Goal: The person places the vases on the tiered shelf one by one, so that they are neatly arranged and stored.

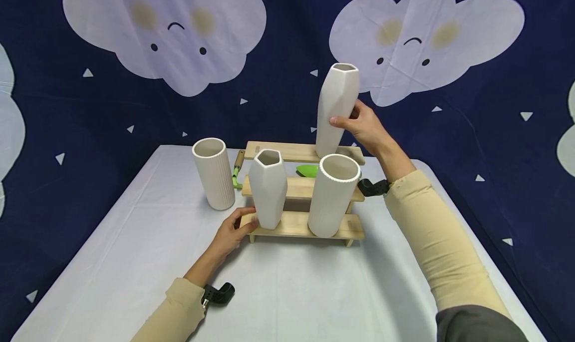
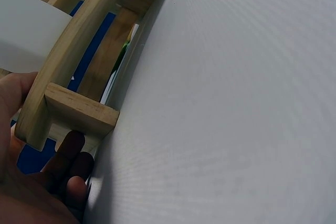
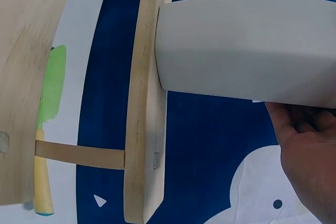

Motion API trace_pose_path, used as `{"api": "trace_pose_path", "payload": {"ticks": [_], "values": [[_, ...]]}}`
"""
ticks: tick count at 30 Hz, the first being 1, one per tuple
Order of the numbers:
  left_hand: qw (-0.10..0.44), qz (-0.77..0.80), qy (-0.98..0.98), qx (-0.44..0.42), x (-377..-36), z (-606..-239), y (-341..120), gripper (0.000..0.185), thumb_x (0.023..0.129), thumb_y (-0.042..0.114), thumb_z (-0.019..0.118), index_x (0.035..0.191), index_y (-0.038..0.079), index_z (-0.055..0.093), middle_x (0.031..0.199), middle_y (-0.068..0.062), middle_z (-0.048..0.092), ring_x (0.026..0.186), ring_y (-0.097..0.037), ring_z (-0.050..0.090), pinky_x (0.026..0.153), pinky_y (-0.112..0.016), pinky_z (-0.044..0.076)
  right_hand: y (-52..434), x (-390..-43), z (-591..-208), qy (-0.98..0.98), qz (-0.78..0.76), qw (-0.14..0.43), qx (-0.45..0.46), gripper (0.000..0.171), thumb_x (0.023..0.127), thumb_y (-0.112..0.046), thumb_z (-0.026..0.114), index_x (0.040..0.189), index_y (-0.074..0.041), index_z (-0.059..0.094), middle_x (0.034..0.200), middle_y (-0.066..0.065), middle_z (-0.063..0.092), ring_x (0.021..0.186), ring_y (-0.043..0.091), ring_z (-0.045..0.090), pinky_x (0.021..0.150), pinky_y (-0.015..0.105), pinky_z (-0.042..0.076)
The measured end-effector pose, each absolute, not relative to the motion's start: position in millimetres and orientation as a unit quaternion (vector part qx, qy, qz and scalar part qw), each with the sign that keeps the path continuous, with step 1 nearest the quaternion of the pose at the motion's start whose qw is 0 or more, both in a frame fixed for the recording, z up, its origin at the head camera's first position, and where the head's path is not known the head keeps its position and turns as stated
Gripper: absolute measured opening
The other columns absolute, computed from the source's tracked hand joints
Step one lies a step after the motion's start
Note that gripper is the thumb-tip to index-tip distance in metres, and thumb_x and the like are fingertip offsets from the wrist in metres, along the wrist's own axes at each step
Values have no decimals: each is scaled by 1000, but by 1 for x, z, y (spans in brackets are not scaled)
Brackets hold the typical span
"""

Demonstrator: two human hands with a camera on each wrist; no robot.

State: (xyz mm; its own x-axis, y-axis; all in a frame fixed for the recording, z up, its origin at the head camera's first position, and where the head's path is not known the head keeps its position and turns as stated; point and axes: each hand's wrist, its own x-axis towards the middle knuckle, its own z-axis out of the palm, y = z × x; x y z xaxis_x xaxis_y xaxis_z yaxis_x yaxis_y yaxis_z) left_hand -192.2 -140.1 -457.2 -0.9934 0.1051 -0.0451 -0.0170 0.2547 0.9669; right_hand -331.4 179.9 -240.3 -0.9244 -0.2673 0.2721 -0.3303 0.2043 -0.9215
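My right hand holds a tall white faceted vase, thumb across its front. The base of this vase meets the top board of a three-step wooden stand in the right wrist view. At the left end of the lowest step, my left hand grips the board, its thumb above and fingers below the edge. Beside that thumb stands a second faceted vase, upright on the lowest step. A ribbed white cylindrical vase occupies the right part of the same step.
Another ribbed cylindrical vase stands on the white-covered table, left of the stand. Behind the steps lie a green-bladed tool and a wooden-handled garden tool. A dark blue cloud-patterned cloth hangs at the back.
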Motion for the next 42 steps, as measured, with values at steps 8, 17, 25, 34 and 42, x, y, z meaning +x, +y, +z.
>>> {"api": "trace_pose_path", "payload": {"ticks": [8,17,25,34,42], "values": [[48,612,789,23,-194,-458,-140,42,88,27,66,127,18,54,135,-7,49,112,-21,48,87,-26,42,178,-332,-241,-781,595,23,187,60,83,-12,70,136,-9,42,125,11,55,114,20,55,106,43,37],[50,613,789,18,-194,-458,-140,42,87,27,66,127,18,54,135,-7,50,113,-22,48,88,-26,42,178,-334,-242,-784,591,24,190,62,83,-12,69,137,-8,40,128,14,53,115,22,54,106,44,37],[50,613,788,18,-193,-458,-140,42,87,28,67,126,18,54,134,-7,50,113,-22,49,88,-26,42,176,-332,-242,-782,592,27,190,62,83,-11,68,138,-7,38,131,17,51,116,23,53,106,44,37],[54,610,790,20,-193,-457,-140,43,87,28,67,127,19,54,135,-7,49,114,-22,48,88,-26,42,182,-330,-245,-781,596,15,188,69,84,-16,70,141,-6,31,140,20,44,126,29,47,110,45,34],[47,606,794,27,-194,-459,-140,44,88,29,66,128,16,53,136,-9,49,114,-21,48,88,-25,41,189,-321,-247,-781,599,23,176,64,86,-17,68,140,-7,34,138,19,47,122,23,49,108,43,35]]}}
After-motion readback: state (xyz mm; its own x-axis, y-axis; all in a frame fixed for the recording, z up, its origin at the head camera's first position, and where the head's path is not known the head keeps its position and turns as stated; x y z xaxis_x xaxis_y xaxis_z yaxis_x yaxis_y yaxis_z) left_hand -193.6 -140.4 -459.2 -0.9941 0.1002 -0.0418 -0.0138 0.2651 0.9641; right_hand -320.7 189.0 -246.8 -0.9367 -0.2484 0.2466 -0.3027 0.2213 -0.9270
